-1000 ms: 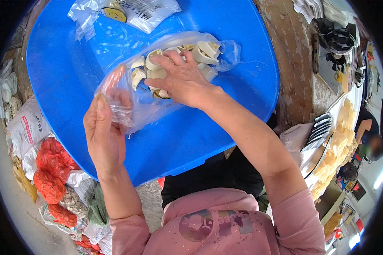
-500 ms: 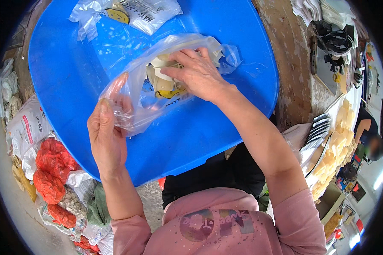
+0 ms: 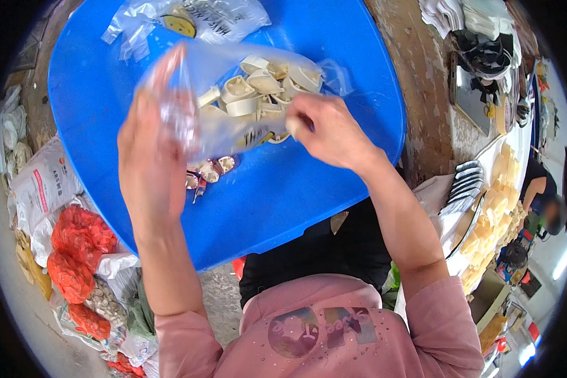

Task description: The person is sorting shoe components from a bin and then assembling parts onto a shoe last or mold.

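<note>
Blue tub (image 3: 334, 189) filled the bench. Clear bag (image 3: 246, 94) of cream plastic clips lay across it, long axis left-right. L hand (image 3: 148, 170) gripped bag's left end, blurred; R hand (image 3: 331, 132) pinched its right end, nearer the clips (image 3: 264, 85).

Bright, even daylight; the raised left hand (image 3: 151, 170) is motion-blurred, and fisheye edges bend darkly.
</note>
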A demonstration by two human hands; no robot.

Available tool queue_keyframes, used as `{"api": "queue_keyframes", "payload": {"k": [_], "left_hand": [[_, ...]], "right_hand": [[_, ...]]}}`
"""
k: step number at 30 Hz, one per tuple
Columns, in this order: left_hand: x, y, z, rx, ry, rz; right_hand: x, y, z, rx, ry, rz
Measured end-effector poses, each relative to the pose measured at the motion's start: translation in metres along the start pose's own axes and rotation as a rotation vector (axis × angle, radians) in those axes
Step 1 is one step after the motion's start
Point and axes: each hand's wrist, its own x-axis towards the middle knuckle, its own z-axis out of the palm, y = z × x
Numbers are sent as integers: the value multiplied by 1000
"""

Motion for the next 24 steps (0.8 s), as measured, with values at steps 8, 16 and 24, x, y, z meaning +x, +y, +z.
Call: {"api": "queue_keyframes", "payload": {"k": [8, 16, 24], "left_hand": [[24, 19, 17, -17, -160, 152], [5, 10, -18, -7, 17, 107], [-26, -11, -33, 65, 73, 139]], "right_hand": [[0, 23, 48, -402, -92, 3], [38, 33, 71, -443, -54, 88], [-18, 0, -5, 59, -21, 105]]}}
